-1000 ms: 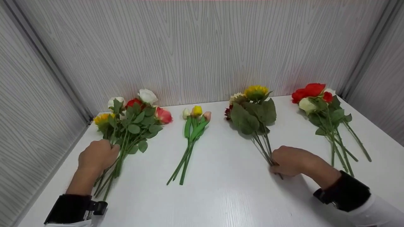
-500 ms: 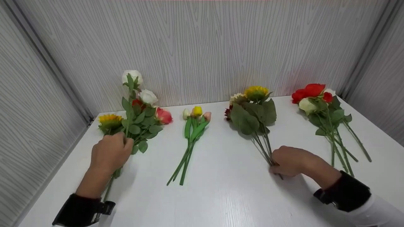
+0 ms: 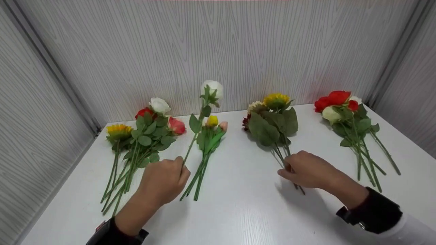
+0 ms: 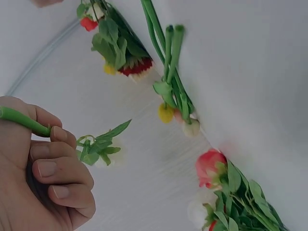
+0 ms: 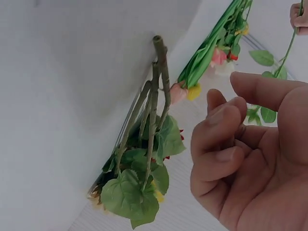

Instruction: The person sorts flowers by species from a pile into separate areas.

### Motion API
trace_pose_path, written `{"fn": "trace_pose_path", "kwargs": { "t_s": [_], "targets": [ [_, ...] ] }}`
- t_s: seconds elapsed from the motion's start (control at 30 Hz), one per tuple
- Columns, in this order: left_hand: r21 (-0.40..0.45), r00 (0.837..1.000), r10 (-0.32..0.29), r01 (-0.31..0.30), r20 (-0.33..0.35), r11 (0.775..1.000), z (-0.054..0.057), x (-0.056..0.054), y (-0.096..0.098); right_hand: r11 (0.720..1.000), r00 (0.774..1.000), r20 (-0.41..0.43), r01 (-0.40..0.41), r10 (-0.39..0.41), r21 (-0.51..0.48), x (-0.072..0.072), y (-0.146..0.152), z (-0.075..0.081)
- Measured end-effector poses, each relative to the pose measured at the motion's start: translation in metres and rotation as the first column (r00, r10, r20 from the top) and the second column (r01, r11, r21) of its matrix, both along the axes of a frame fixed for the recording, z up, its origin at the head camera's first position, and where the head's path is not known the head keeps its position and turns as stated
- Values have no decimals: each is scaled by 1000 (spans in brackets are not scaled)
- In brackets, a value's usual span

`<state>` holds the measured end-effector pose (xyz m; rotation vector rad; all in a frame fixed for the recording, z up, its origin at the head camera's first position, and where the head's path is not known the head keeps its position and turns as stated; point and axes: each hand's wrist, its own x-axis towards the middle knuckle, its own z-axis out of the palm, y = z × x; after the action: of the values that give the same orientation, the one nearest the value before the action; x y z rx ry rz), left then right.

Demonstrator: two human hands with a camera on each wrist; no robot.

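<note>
My left hand [image 3: 163, 181] grips a white rose [image 3: 214, 90] by its green stem, the bloom raised and leaning a little right. In the left wrist view the stem end [image 4: 21, 119] shows between thumb and fingers. Behind the rose lie several tulips [image 3: 212, 141] with crossed green stems, partly covered by it. My right hand [image 3: 310, 170] hovers at the stems of a sunflower bunch [image 3: 265, 127]. Its fingers [image 5: 216, 163] are loosely bent with nothing between them in the right wrist view, and the bunch's brown-green stems [image 5: 159, 91] stand apart from them.
At left on the white table [image 3: 231, 217] lies a mixed bunch: a sunflower [image 3: 118, 131], a white rose [image 3: 159, 105] and a pink flower [image 3: 177, 125]. Red roses [image 3: 337, 98] with pale ones lie at right. A wood-grain panel [image 3: 218, 51] closes off the back.
My left hand has drawn the white rose out of the left bunch and carried it right, over the tulips. My right hand has let go of the sunflower stems and risen slightly.
</note>
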<state>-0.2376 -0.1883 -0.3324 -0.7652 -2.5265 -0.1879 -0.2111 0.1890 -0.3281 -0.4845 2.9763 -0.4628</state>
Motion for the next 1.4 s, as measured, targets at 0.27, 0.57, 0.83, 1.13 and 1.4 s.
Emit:
{"fn": "trace_pose_path", "kwargs": {
  "t_s": [0.27, 0.57, 0.83, 1.13, 1.4],
  "targets": [
    [-39, 989, -140, 139, -41, 990, -5, 28, 38, 941, 985, 1, -162, 170, -296, 18, -28, 6],
    [-65, 928, -340, 334, -149, 940, -9, 56, 90, 739, 924, 116, -211, 364, -640, 39, -49, 5],
    [-155, 913, -398, 381, -94, 911, -5, 64, 110, 603, 950, -34, -225, 312, -766, 44, -53, 8],
    [-103, 973, -229, 228, -1, 968, 9, 36, 63, 847, 994, -110, -67, 11, -527, 25, -18, 29],
    [36, 999, 23, -25, 38, 999, 20, -16, -16, 923, 919, -323, 96, -226, -373, 7, 39, 48]
  ]
}}
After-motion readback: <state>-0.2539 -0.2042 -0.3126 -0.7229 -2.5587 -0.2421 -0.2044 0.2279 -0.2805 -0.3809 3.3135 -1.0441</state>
